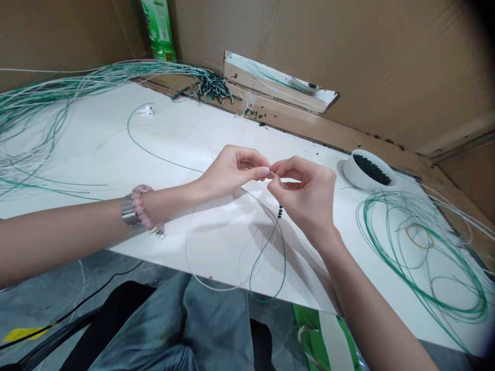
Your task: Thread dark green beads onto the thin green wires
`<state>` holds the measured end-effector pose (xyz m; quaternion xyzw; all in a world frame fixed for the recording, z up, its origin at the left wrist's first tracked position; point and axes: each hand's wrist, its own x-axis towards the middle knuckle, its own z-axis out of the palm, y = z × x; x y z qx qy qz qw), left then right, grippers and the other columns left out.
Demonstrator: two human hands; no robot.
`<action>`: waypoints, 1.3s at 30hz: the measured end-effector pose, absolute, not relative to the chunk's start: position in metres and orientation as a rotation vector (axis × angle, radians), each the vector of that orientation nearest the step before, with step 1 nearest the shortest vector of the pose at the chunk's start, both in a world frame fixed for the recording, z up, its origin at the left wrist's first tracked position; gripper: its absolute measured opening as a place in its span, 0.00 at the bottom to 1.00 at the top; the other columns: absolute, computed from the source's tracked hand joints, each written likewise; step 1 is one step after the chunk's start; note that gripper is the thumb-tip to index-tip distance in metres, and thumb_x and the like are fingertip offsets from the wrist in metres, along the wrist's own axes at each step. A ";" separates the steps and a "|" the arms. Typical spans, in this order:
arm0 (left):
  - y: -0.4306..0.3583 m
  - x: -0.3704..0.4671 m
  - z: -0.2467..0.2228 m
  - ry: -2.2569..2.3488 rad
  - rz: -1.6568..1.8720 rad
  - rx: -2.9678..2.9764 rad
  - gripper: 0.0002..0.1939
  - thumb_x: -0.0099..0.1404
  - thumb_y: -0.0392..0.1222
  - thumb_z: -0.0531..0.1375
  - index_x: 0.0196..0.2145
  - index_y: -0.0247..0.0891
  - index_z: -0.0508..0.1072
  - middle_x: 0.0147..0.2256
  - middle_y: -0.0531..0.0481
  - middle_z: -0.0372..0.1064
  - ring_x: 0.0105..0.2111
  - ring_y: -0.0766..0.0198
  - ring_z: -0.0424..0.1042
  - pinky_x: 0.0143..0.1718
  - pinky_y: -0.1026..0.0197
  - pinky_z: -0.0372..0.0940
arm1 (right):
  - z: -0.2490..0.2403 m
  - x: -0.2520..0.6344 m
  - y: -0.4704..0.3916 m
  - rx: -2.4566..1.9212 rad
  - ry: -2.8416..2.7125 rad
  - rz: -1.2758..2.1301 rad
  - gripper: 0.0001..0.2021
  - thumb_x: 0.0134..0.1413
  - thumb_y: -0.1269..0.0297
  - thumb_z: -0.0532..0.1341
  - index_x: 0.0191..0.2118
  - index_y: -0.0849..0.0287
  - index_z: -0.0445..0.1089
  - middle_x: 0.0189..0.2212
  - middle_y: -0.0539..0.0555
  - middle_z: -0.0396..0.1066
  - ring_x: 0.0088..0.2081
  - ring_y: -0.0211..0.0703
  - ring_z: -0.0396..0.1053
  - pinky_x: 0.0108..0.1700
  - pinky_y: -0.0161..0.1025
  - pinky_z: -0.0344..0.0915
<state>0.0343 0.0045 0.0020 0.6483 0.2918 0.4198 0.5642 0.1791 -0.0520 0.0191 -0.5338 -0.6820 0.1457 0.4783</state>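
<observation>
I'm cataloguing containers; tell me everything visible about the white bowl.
The white bowl is round, smooth and open-topped, perhaps plastic or ceramic. It stands seemingly upright on the white table, right of the right hand, near the cardboard edging. Small dark beads lie inside. No hand touches it; whether the nearby green wire does is unclear.

Two hands [234,172] at mid-frame, one bowl [351,174] right, one bottle [159,32] upper left, and there's one earbud [148,110], one bracelet [139,207], both left!
</observation>
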 end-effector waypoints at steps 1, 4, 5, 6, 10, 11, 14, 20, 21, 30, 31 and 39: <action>0.005 0.034 0.002 0.688 0.987 1.551 0.06 0.53 0.39 0.64 0.27 0.33 0.74 0.27 0.50 0.73 0.30 0.67 0.72 0.37 0.63 0.67 | 0.019 0.180 -0.052 -1.308 -1.688 0.331 0.06 0.42 0.77 0.58 0.24 0.60 0.68 0.26 0.49 0.72 0.29 0.37 0.72 0.29 0.33 0.74; 0.005 0.032 0.001 0.693 0.995 1.643 0.05 0.55 0.38 0.63 0.28 0.33 0.74 0.28 0.50 0.73 0.30 0.67 0.71 0.36 0.64 0.66 | 0.019 0.181 -0.052 -1.326 -1.739 0.255 0.06 0.42 0.78 0.58 0.24 0.60 0.68 0.25 0.49 0.72 0.28 0.36 0.72 0.28 0.33 0.74; 0.005 0.032 0.000 0.695 0.999 1.675 0.05 0.55 0.38 0.62 0.28 0.33 0.74 0.28 0.50 0.73 0.29 0.68 0.71 0.36 0.64 0.66 | 0.019 0.182 -0.052 -1.330 -1.754 0.230 0.06 0.42 0.78 0.58 0.25 0.61 0.68 0.25 0.49 0.72 0.28 0.36 0.71 0.27 0.33 0.74; 0.006 0.031 0.000 0.697 1.002 1.706 0.05 0.55 0.38 0.62 0.28 0.33 0.75 0.28 0.50 0.73 0.29 0.68 0.70 0.36 0.65 0.66 | 0.019 0.182 -0.052 -1.331 -1.770 0.208 0.06 0.42 0.78 0.58 0.25 0.61 0.68 0.25 0.50 0.71 0.27 0.36 0.71 0.27 0.33 0.74; 0.006 0.030 0.000 0.701 1.013 1.784 0.05 0.56 0.38 0.61 0.28 0.33 0.74 0.28 0.49 0.72 0.29 0.68 0.69 0.35 0.65 0.65 | 0.020 0.182 -0.051 -1.309 -1.813 0.145 0.06 0.43 0.77 0.58 0.25 0.60 0.68 0.24 0.50 0.71 0.26 0.36 0.71 0.26 0.32 0.73; 0.005 0.030 0.000 0.702 1.016 1.787 0.05 0.57 0.38 0.61 0.28 0.33 0.75 0.28 0.49 0.72 0.29 0.68 0.70 0.35 0.64 0.65 | 0.020 0.182 -0.051 -1.305 -1.811 0.139 0.06 0.43 0.77 0.58 0.25 0.60 0.68 0.24 0.49 0.71 0.26 0.36 0.71 0.26 0.32 0.73; 0.005 0.030 0.000 0.703 1.032 1.764 0.06 0.56 0.39 0.61 0.28 0.34 0.75 0.28 0.49 0.72 0.29 0.67 0.70 0.35 0.63 0.66 | 0.021 0.182 -0.051 -1.310 -1.771 0.139 0.06 0.43 0.77 0.58 0.25 0.59 0.68 0.24 0.48 0.71 0.26 0.36 0.70 0.26 0.33 0.73; 0.003 0.032 0.000 0.695 1.084 1.709 0.04 0.56 0.38 0.62 0.28 0.34 0.75 0.28 0.49 0.73 0.30 0.67 0.70 0.37 0.63 0.66 | 0.019 0.181 -0.052 -1.299 -1.736 0.156 0.05 0.44 0.76 0.58 0.26 0.59 0.68 0.25 0.48 0.72 0.26 0.36 0.71 0.26 0.33 0.74; 0.002 0.032 0.000 0.696 1.091 1.708 0.04 0.56 0.38 0.62 0.28 0.34 0.75 0.29 0.49 0.73 0.30 0.67 0.70 0.37 0.63 0.66 | 0.018 0.180 -0.052 -1.284 -1.747 0.134 0.05 0.44 0.76 0.58 0.26 0.59 0.68 0.26 0.48 0.72 0.26 0.36 0.70 0.26 0.33 0.74; 0.004 0.032 -0.002 0.692 1.088 1.646 0.05 0.55 0.39 0.63 0.29 0.34 0.75 0.29 0.49 0.73 0.31 0.66 0.71 0.37 0.63 0.67 | 0.018 0.180 -0.052 -1.245 -1.752 0.144 0.06 0.45 0.76 0.59 0.27 0.59 0.68 0.27 0.49 0.73 0.28 0.37 0.71 0.26 0.33 0.73; 0.004 0.032 -0.002 0.685 1.085 1.625 0.06 0.55 0.40 0.63 0.29 0.34 0.74 0.29 0.49 0.73 0.32 0.66 0.72 0.38 0.63 0.67 | 0.018 0.179 -0.053 -1.260 -1.713 0.200 0.05 0.45 0.76 0.59 0.27 0.59 0.68 0.27 0.50 0.73 0.28 0.37 0.72 0.26 0.33 0.73; 0.005 0.034 -0.003 0.593 1.120 1.560 0.04 0.56 0.38 0.63 0.29 0.33 0.74 0.28 0.51 0.73 0.31 0.67 0.73 0.37 0.64 0.68 | 0.021 0.178 -0.052 -1.225 -1.528 0.472 0.04 0.46 0.74 0.59 0.25 0.60 0.68 0.27 0.50 0.73 0.29 0.39 0.74 0.25 0.33 0.72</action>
